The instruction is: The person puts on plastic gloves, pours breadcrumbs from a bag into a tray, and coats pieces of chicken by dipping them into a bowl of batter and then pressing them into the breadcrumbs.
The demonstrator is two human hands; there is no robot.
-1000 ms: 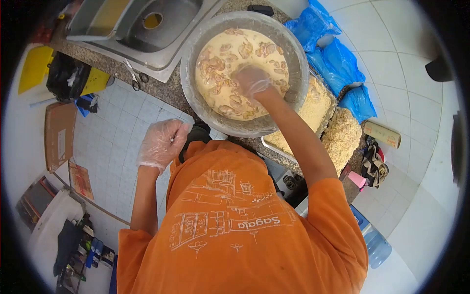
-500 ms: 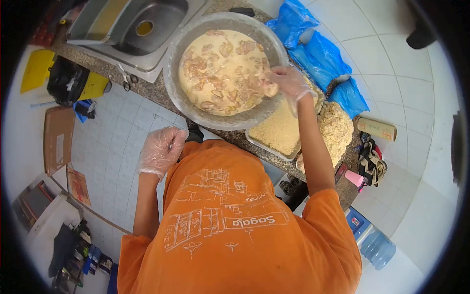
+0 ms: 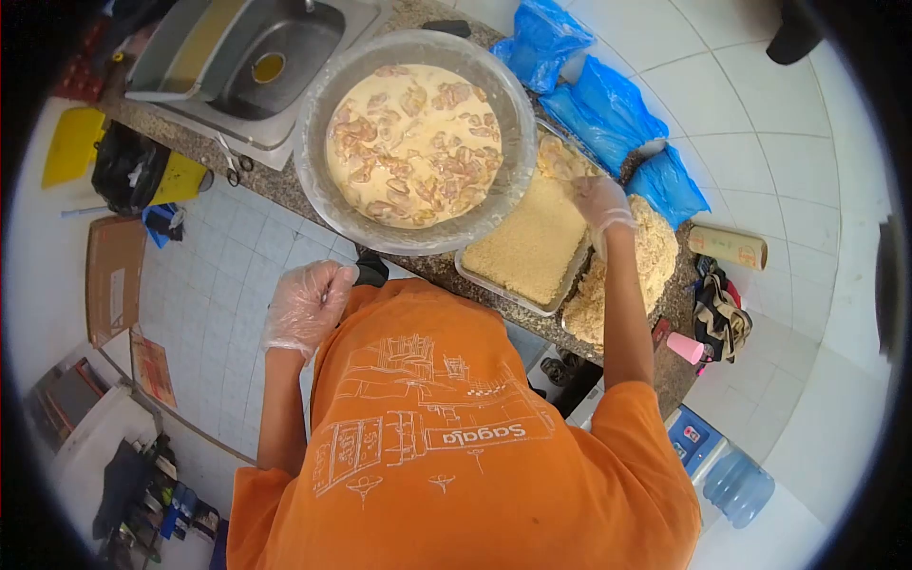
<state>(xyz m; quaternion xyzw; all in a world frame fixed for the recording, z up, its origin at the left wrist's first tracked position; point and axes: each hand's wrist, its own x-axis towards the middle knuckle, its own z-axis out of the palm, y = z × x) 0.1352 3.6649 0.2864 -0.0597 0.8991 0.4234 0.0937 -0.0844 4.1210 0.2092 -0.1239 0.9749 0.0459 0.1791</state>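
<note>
Open floor (image 3: 233, 256) underlies left hand (image 3: 309, 302); right hand (image 3: 604, 203) overhangs tray edge (image 3: 503, 294).

Our gloved right hand (image 3: 603, 204) reaches over the crumb tray (image 3: 548, 310), fingers at a pale coated piece (image 3: 560, 159). Our gloved left hand (image 3: 312, 299) is curled, apart from the counter (image 3: 285, 182). Beside the tray, our round basin (image 3: 516, 142) holds meat pieces (image 3: 456, 171) in creamy batter (image 3: 410, 104).

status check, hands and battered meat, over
Right hand over crumb tray, fingers at battered meat. Left hand off counter, fingers curled. Nothing visibly in the way.
</note>
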